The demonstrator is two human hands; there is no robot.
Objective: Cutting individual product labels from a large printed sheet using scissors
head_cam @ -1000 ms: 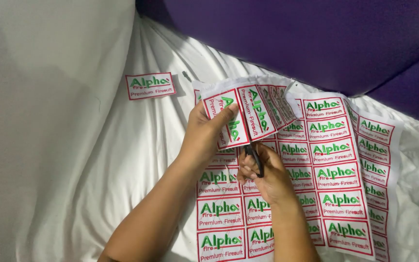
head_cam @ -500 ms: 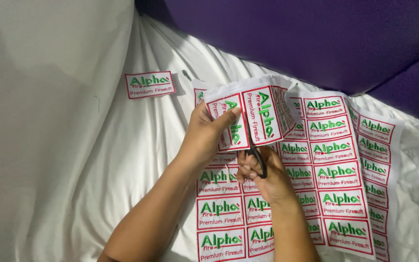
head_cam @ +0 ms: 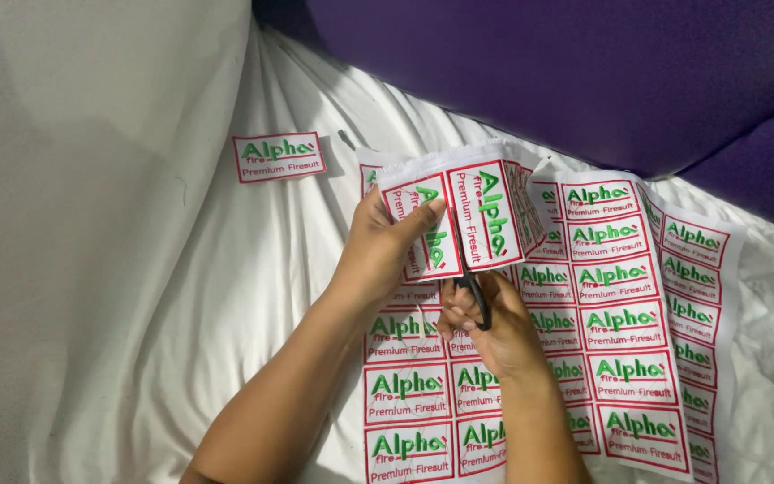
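Two hands work at the top edge of a fabric sheet (head_cam: pixel 620 305) printed with rows of red-bordered rectangular labels with green lettering. Since a second ago the lifted strip (head_cam: pixel 463 220) has turned more upright, its labels now facing the camera side-on, and the scissors (head_cam: pixel 475 291) have crept a little further up between two labels, so the cut along the red border looks to be nearing the strip's end. The left hand (head_cam: pixel 378 255) is closed on the strip, thumb pressed flat on the face of one label, fingers behind. The right hand (head_cam: pixel 494 332) is wrapped round the dark scissor handles, knuckles bent; the blades are mostly hidden behind the strip, so I cannot tell how far they are parted. The sheet is thin and limp, lying over a wrinkled white cloth (head_cam: pixel 226 296), and it curls where it is lifted. One cut label (head_cam: pixel 279 157) lies flat on the cloth, well apart to the left. A smooth purple surface (head_cam: pixel 584 72) rises behind.
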